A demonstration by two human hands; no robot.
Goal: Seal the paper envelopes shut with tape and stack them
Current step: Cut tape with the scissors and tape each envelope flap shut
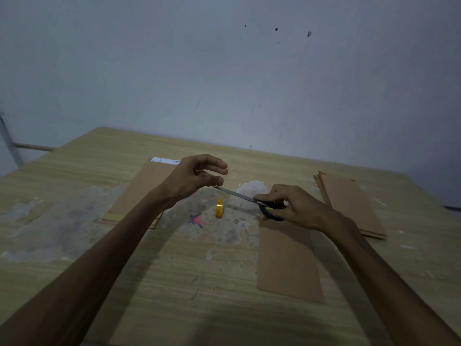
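Left hand: your left hand hangs above the table, fingers curled, thumb and forefinger nearly pinched; whether they grip tape, you cannot tell.
Right hand: your right hand holds the scissors, blades closed, tips just beside the left thumb.
Tape roll: the tape roll stands on edge mid-table.
Envelopes: one envelope lies under your right wrist; a left stack towards the far edge, a right stack by the right edge.

No text can be read; the white label shows only blurred marks.
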